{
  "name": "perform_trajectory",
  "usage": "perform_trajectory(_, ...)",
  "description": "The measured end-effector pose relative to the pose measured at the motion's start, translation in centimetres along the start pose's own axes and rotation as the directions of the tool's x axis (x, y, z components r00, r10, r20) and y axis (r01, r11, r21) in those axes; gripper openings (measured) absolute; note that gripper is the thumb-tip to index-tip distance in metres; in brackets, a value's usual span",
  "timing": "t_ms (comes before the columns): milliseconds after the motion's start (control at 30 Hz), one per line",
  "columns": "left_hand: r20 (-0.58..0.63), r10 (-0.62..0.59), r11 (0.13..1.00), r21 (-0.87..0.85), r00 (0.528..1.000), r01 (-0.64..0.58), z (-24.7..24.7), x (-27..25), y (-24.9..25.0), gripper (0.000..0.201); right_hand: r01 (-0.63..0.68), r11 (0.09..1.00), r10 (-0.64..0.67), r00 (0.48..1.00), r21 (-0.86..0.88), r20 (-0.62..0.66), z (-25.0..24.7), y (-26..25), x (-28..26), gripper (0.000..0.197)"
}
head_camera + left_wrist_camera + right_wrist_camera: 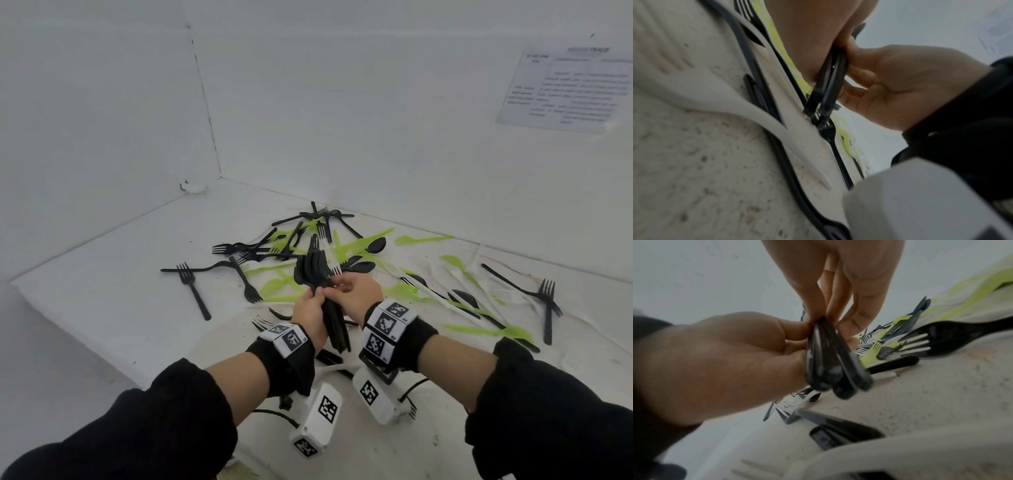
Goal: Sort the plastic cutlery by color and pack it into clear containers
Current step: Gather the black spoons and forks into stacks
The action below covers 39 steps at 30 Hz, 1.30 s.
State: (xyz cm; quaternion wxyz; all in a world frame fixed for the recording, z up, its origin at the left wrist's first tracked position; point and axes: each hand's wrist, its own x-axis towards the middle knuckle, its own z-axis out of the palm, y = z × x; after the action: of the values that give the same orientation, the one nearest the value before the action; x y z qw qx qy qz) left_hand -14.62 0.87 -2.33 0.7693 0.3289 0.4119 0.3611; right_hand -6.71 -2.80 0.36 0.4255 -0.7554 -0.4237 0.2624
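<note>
A person's left hand (310,317) and right hand (356,294) close together around a bundle of black cutlery (320,284), raised above a white surface (102,298) strewn with unsorted pieces. The left hand wraps the handles low on the bundle, while the fingers of the right hand (337,284) pinch it higher up, apparently squaring the pieces so they lie parallel and will slide into a container as one stack. Seen from the right wrist, the black pieces fan slightly at their free ends, held between the thumb and fingers of both hands; from the left wrist, the bundle's lower end hangs just above the surface.

Beyond the hands, loose black forks (191,284) and spoons lie tangled with green cutlery (421,240) and white cutlery (431,291), the three colours still mixed across the far and right side of the surface. More black forks (548,301) lie well apart at the right.

No clear container shows in any view, so the packing seems yet to begin; the black is being gathered first. A printed sheet (565,89) hangs on the white wall, its text too blurred to read.
</note>
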Motion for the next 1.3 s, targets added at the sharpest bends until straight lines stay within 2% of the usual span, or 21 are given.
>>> perform_trajectory(133,0.049,-0.010,0.999,0.032,0.999,0.008,-0.3,-0.2,0.3,0.035,-0.012,1.000,0.013,0.999,0.011,-0.043,0.2,0.0,0.5,0.030)
perform_trajectory(267,0.005,0.010,0.995,0.098,1.000,-0.010,-1.3,1.0,1.1,0.026,0.012,0.997,-0.014,0.999,0.075,0.036,1.2,-0.4,0.9,0.036)
perform_trajectory(333,0.006,-0.005,0.994,0.106,1.000,0.004,-2.0,1.7,1.8,0.028,0.018,0.998,-0.022,0.997,0.057,0.070,1.9,-0.6,1.4,0.038)
perform_trajectory(467,0.067,-0.033,0.991,0.135,0.997,0.023,-3.0,2.8,3.5,0.032,-0.085,0.992,0.082,0.996,0.090,0.042,3.2,-0.8,3.5,0.034)
perform_trajectory(633,0.088,-0.042,0.990,0.140,0.995,0.029,-3.8,4.3,5.2,0.035,-0.056,0.994,0.051,0.997,0.094,0.056,4.7,-1.6,4.7,0.032)
perform_trajectory(733,0.117,-0.050,0.988,0.153,0.992,0.032,-4.2,4.9,5.8,0.034,-0.070,0.995,0.068,0.997,0.072,0.036,5.8,-1.9,5.1,0.033)
perform_trajectory(900,0.095,-0.077,0.990,0.125,0.992,0.065,-5.2,6.9,6.8,0.031,0.044,0.987,-0.014,0.982,-0.155,0.187,5.8,-3.3,5.6,0.043)
perform_trajectory(967,0.121,-0.082,0.986,0.157,0.989,0.063,-5.3,7.2,7.1,0.024,0.003,0.986,0.023,0.987,-0.168,0.156,5.0,-3.4,6.6,0.034)
perform_trajectory(1033,0.123,-0.084,0.983,0.172,0.989,0.062,-5.2,7.4,7.4,0.020,-0.152,0.979,0.157,0.987,-0.139,0.027,3.5,-3.0,8.2,0.018)
perform_trajectory(1100,0.132,-0.105,0.984,0.159,0.986,0.083,-5.2,7.6,7.7,0.021,-0.295,0.926,0.284,0.956,-0.234,-0.079,1.5,-2.4,9.3,0.012)
perform_trajectory(1167,0.145,-0.142,0.983,0.137,0.979,0.122,-5.2,7.7,8.0,0.019,-0.365,0.818,0.378,0.924,-0.444,-0.063,0.2,-1.3,10.1,0.021)
perform_trajectory(1233,0.157,-0.174,0.979,0.132,0.972,0.154,-5.2,7.9,8.2,0.017,-0.338,0.680,0.419,0.907,-0.650,-0.034,-0.3,-0.6,10.6,0.025)
perform_trajectory(1300,0.167,-0.193,0.976,0.134,0.967,0.172,-5.1,8.1,8.4,0.017,-0.301,0.607,0.389,0.920,-0.736,-0.055,-0.7,0.1,11.3,0.026)
